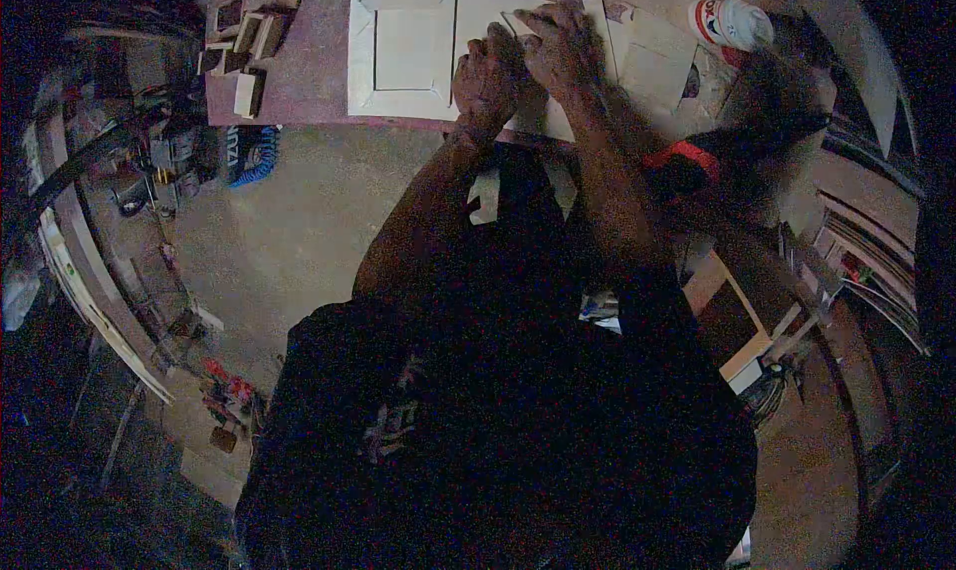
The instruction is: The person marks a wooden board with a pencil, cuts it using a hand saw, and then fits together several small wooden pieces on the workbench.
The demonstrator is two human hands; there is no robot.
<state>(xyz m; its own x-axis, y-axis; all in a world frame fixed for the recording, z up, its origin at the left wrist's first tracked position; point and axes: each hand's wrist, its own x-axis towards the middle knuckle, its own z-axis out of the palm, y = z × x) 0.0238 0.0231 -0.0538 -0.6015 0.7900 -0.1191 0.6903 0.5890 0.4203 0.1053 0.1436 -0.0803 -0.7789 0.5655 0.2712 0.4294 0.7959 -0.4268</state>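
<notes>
On the bench lies a pale flat panel [403,105] with a rectangular frame outline of thin strips on its left part. My left hand [487,84] rests on its middle, fingers curled down, beside the frame's right side. Close against it, my right hand [563,52] bends over the right part of the panel, fingers drawn together and pointing left. A pale thin edge shows by the right fingertips, but what either hand pinches is too dark and covered to make out. Another thin strip [601,40] runs along the panel just right of my right hand.
Several small wooden blocks [249,92] sit on the reddish bench [309,67] at left. A white container with a red and blue label [732,24] is at right, near pale flat pieces [652,67]. A blue coiled hose [261,157] hangs below the front edge.
</notes>
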